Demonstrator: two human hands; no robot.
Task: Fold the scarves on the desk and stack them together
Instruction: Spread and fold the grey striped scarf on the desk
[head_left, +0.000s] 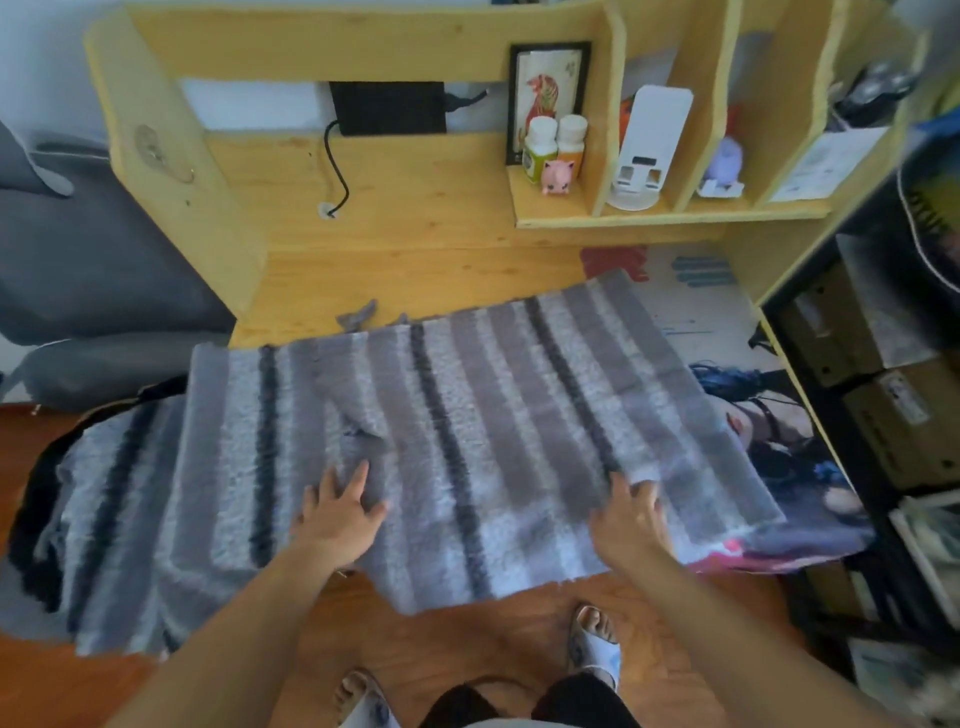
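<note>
Grey striped scarf (467, 431): spread flat across the wooden worktop (405, 275), left end draped over the edge. Left hand (340, 514): fingers straight and splayed, pressing on the scarf. Right hand (631, 517): fingers relaxed, flat on the scarf near its front edge. Printed mat (769, 415) beneath, right side.

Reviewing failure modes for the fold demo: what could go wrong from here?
1. The striped scarf hangs off the desk at the left and front; it may slide to the floor.
2. A wrinkle near the left hand could get folded in.
3. The right hand may drag the printed mat underneath.
</note>
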